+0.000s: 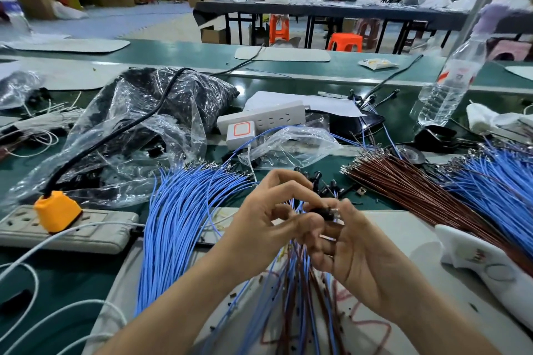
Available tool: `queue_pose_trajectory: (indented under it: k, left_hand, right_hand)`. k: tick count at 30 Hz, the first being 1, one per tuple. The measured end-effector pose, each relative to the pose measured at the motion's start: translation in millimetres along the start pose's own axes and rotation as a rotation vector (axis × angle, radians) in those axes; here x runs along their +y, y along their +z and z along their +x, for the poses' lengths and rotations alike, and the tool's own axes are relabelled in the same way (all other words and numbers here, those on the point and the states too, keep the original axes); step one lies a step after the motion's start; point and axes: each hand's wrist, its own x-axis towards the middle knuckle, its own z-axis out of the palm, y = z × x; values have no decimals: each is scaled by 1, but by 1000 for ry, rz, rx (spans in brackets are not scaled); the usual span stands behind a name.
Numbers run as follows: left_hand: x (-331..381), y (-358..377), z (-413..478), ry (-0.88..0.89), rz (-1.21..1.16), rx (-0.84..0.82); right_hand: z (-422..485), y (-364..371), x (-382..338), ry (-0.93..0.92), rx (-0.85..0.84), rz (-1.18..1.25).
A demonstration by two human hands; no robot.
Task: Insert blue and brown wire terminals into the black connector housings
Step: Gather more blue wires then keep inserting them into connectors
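Note:
My left hand (269,217) and my right hand (350,251) meet at the centre, above a white mat (401,228). My right hand grips a black connector housing (327,212) with a bundle of blue and brown wires (297,282) hanging down from it. My left hand's curled fingers pinch a wire at the housing; the wire's colour is hidden by the fingers. A fan of loose blue wires (178,210) lies to the left. Brown wires (409,184) and more blue wires (490,179) lie to the right. Loose black housings (320,181) sit just behind my hands.
A power strip (92,228) with an orange plug (57,209) lies at the left. A plastic bag of black parts (161,112), a white power strip (262,119) and a water bottle (450,83) stand behind. A white cloth (484,265) lies at the right.

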Motion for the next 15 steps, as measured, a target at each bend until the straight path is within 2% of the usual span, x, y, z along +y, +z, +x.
queue_pose_trajectory:
  k: [2,6,15]
  left_hand:
    - [1,2,0,-28,-32,-22]
    - [3,7,-1,-67,-143,-83]
    - [-10,5,0,-129,-66,-65]
  right_hand:
    - [0,0,1,-2,-21,-41]
    - [-2,-2,-2,4,40,-96]
    - [1,-5,-1,-43,51,-72]
